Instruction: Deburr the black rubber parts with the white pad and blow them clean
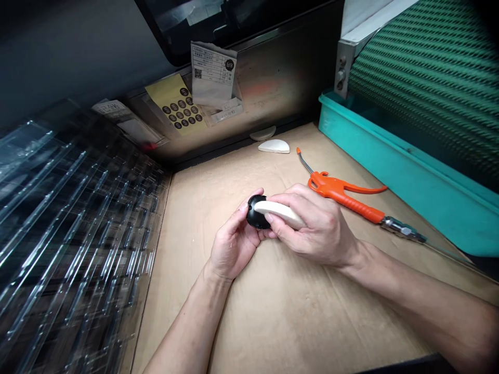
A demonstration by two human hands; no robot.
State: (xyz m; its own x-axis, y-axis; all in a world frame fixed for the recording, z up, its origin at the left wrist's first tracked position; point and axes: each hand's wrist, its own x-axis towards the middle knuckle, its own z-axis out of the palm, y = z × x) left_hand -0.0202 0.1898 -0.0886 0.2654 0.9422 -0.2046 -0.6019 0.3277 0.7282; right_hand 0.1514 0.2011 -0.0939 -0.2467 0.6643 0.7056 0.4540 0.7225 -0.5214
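Observation:
My left hand is closed around a small round black part, its fingers behind and below it. In my right hand is a cream-coloured, half-moon-shaped pad, gripped between thumb and fingers. The pad's tip touches or overlaps the face of the black part; the exact contact is hard to make out. Farther back on the board lies a similar white half-moon pad, with another one behind it. An orange air blow gun rests beyond my right hand, its nozzle pointing away.
Stacked clear plastic trays line the left side. On the right stands a teal bin beneath a green textured belt. A yellow sticker sheet and a labelled bag hang at the back. Brown board covers the worktop.

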